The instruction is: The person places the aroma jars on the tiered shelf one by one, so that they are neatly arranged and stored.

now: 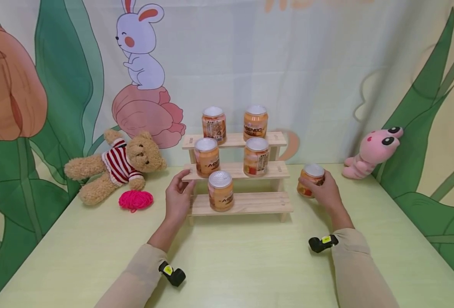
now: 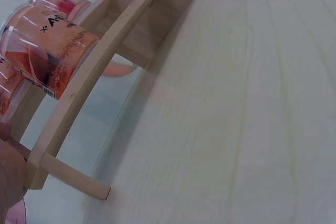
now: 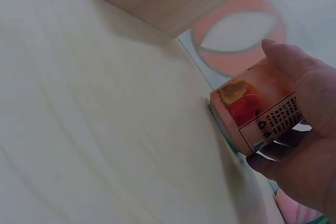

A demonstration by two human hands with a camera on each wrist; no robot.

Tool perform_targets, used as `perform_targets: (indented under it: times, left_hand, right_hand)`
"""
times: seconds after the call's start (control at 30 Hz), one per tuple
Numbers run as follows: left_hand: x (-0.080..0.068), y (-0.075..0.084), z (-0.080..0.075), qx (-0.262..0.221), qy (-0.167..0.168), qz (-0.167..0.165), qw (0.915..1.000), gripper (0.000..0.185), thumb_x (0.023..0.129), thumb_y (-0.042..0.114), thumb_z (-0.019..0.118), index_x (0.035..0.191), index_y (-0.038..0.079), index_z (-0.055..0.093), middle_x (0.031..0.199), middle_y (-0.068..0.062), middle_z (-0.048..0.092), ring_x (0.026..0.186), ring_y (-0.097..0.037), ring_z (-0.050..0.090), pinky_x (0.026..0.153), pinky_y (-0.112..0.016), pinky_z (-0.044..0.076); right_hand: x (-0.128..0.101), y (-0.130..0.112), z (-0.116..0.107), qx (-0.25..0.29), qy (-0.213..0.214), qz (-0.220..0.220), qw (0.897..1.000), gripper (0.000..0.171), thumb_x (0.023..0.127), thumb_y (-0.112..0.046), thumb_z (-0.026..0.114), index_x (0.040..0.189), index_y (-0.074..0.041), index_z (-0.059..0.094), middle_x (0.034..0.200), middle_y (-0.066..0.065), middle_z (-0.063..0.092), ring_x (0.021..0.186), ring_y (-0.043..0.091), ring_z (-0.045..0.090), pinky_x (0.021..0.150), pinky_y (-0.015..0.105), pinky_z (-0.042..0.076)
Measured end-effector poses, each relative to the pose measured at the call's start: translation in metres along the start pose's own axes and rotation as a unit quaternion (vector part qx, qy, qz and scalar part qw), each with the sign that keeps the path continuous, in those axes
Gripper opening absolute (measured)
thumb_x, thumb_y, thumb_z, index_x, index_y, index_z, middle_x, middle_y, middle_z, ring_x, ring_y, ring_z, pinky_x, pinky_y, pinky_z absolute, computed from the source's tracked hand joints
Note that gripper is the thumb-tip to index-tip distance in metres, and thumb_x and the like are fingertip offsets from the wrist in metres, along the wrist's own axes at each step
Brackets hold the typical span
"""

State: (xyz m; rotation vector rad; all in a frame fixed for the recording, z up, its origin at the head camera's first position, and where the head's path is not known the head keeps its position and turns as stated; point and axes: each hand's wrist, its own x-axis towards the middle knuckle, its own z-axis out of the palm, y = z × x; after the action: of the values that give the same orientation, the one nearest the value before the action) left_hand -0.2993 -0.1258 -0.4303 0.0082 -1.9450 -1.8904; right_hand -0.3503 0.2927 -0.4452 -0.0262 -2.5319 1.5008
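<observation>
Wooden stepped shelf (image 1: 238, 171) already carries five jars. The right hand (image 1: 327, 192) has its fingers wrapped round a sixth jar (image 1: 310, 179) standing on the bench (image 1: 250, 261) beside it. The left hand (image 1: 178, 199) rests relaxed against the shelf's left end. Bumping a neighbour while lifting it in could topple things.

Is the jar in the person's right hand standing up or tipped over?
Standing up. The jar sits on the table with its silver lid facing upward, and the right hand grips its side.

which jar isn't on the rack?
The jar on the table right of the wooden rack, gripped by the right hand. The other five stand on its steps.
</observation>
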Motion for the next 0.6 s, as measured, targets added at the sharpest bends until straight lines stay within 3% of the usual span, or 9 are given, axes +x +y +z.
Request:
perform_targets:
  times: [0.17,0.27,0.43,0.6]
  left_hand:
    - [-0.001,0.001,0.0,0.0,0.001,-0.003,1.0,0.037,0.098,0.004,0.064,0.134,0.007,0.06,0.099,-0.017,0.065,0.087,-0.011,0.058,0.065,-0.018,0.045]
    - [-0.001,0.0,-0.001,0.0,0.001,-0.007,1.0,0.037,0.098,0.004,0.063,0.135,0.007,0.06,0.099,-0.017,0.065,0.088,-0.011,0.058,0.065,-0.018,0.046]
    - [0.0,-0.001,-0.001,-0.005,-0.003,-0.004,1.0,0.037,0.098,0.005,0.063,0.135,0.006,0.059,0.101,-0.018,0.065,0.089,-0.011,0.058,0.065,-0.018,0.046]
    - [0.001,-0.001,0.0,-0.009,-0.004,-0.003,0.9999,0.037,0.098,0.005,0.063,0.135,0.006,0.059,0.101,-0.016,0.065,0.091,-0.011,0.058,0.067,-0.017,0.046]
  right_hand:
    - [-0.002,0.0,0.0,0.001,0.004,0.0,1.0,0.096,0.091,-0.05,0.071,0.153,0.005,0.024,0.145,0.028,0.042,0.132,0.041,0.041,0.11,0.054,0.033]
    - [-0.004,-0.002,0.001,-0.008,0.019,0.004,1.0,0.092,0.088,-0.051,0.073,0.151,0.004,0.032,0.141,0.026,0.047,0.128,0.039,0.046,0.106,0.052,0.039]
    - [-0.007,-0.006,-0.002,-0.011,0.045,0.01,0.999,0.079,0.084,-0.05,0.078,0.139,0.0,0.051,0.128,0.02,0.059,0.112,0.031,0.055,0.088,0.036,0.048]
    - [-0.007,-0.011,-0.009,-0.015,0.054,0.011,0.998,0.077,0.083,-0.052,0.079,0.133,0.001,0.056,0.123,0.019,0.061,0.106,0.029,0.057,0.08,0.028,0.048]
